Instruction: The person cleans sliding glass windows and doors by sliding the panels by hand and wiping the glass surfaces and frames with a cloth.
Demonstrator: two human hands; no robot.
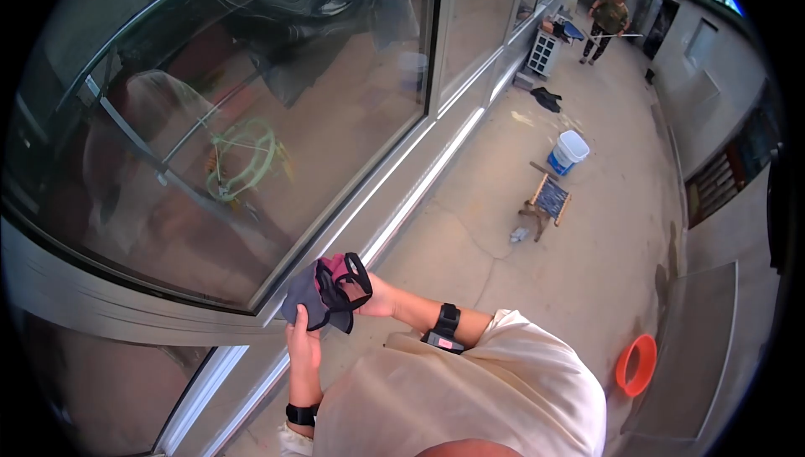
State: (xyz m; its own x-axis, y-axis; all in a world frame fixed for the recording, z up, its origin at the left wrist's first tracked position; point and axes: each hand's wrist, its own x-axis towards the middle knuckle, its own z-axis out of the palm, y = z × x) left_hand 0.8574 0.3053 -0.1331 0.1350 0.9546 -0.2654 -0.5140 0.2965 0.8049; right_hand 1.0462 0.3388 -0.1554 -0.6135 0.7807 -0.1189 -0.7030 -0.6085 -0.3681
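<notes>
My left hand [303, 341] is closed on the near edge of a grey, pink and black cloth piece [307, 296], with the thumb resting on the grey part. From the far right side my right hand [381, 298] grips the same piece, its fingers mostly hidden behind the cloth. A black-edged loop [359, 277] stands out on the piece's right side, and pink fabric shows at the top. Its exact kind is unclear. Both hands are beside the window ledge, in front of my chest. Black bands are strapped round both wrists.
A large window [226, 122] with a metal frame runs along the left. In the yard stand a small folding stool [552, 197], a white and blue bucket [570, 151] and an orange basin [636, 366]. Farther off, a person [610, 17] holds a long pole; dark cloth [547, 100] lies on the ground.
</notes>
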